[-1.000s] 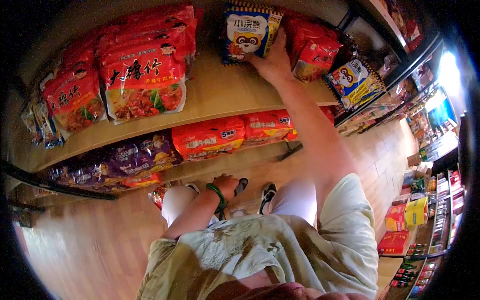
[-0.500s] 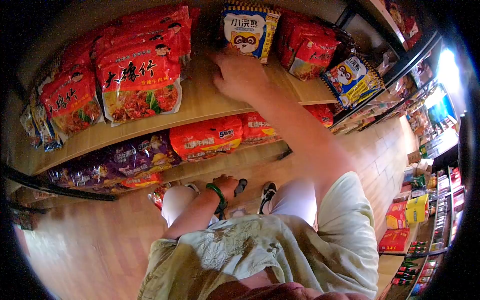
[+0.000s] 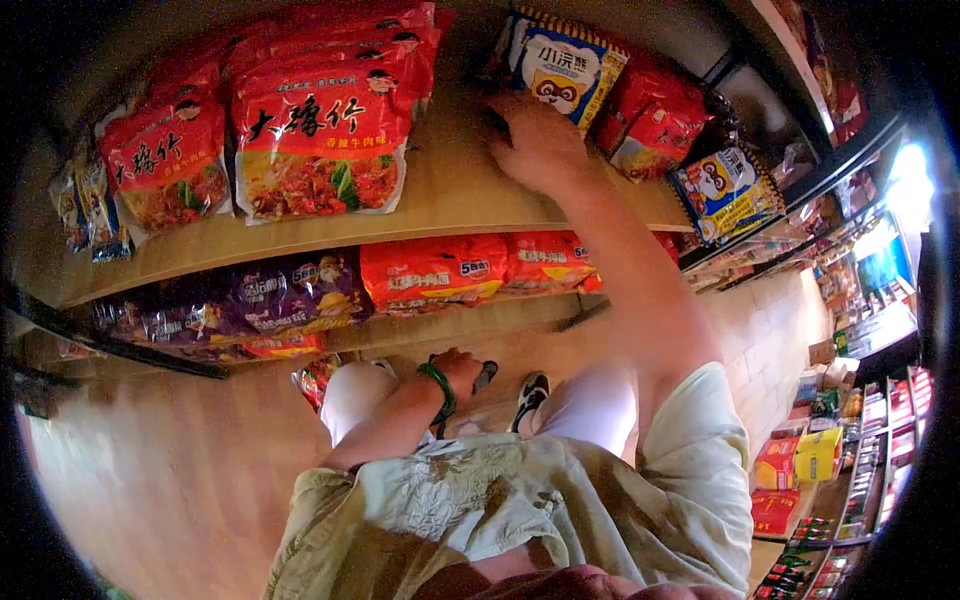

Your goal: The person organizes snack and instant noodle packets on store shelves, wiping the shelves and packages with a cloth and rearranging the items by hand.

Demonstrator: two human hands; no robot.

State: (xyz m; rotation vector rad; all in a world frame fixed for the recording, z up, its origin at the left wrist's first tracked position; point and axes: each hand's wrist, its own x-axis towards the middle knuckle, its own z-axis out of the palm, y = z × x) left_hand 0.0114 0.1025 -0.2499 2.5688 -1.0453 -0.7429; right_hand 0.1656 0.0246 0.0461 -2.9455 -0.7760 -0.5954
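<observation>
My right hand [image 3: 540, 148] reaches over the upper wooden shelf, thumb and fingers apart and curved. It is at the lower left of a blue, white and yellow raccoon snack pack [image 3: 562, 75], overlapping its edge; whether it touches the pack I cannot tell. Red noodle bags [image 3: 650, 120] stand just right of that pack. Down by my knees, my left hand [image 3: 460, 372] is closed around a dark grey object with a rounded end [image 3: 486, 375], mostly hidden by the fingers. A green bangle [image 3: 440, 388] circles that wrist.
Large red noodle bags [image 3: 320, 140] fill the shelf's left side. Another raccoon pack [image 3: 725, 190] lies at its right end. Below are purple multipacks [image 3: 300, 290] and red multipacks [image 3: 430, 272]. Black metal bars [image 3: 120, 340] edge the shelving. More stocked shelves stand at right.
The view has shifted, so the shelf goods sit farther right in the picture. My right hand has drawn slightly down and left from the raccoon pack's front. The left hand stays low.
</observation>
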